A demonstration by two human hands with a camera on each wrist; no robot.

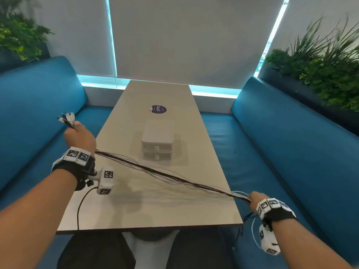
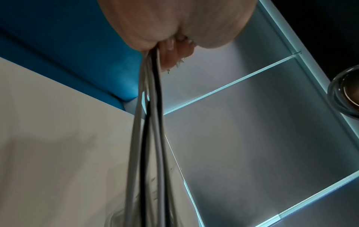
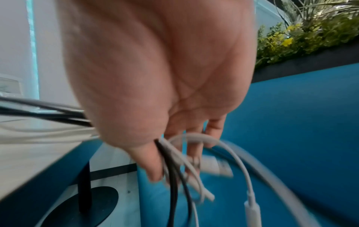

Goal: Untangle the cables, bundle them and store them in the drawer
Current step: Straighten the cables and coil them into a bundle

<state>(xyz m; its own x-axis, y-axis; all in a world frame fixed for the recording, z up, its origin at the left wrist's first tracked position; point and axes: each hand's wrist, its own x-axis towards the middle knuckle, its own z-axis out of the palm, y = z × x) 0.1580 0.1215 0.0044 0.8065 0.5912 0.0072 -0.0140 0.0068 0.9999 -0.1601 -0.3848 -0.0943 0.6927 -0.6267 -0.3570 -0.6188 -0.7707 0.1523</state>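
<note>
A bunch of black and white cables (image 1: pixel 165 176) stretches taut above the table from upper left to lower right. My left hand (image 1: pixel 77 135) grips one end past the table's left edge, with several plugs (image 1: pixel 67 118) sticking out above the fist. In the left wrist view the cables (image 2: pixel 153 122) run down out of the left hand (image 2: pixel 174 43). My right hand (image 1: pixel 254 199) grips the other end off the table's front right corner. In the right wrist view the right hand (image 3: pixel 174 153) holds loose cable ends (image 3: pixel 194 176) that dangle below it. A white two-drawer box (image 1: pixel 157 144) stands mid-table, both drawers shut.
The long beige table (image 1: pixel 145 210) runs away from me between two blue benches (image 1: pixel 281 152). A purple round sticker (image 1: pixel 159 109) lies beyond the drawer box. Plants (image 1: pixel 320 74) stand behind both benches. The table's black pedestal base (image 3: pixel 87 204) shows below in the right wrist view.
</note>
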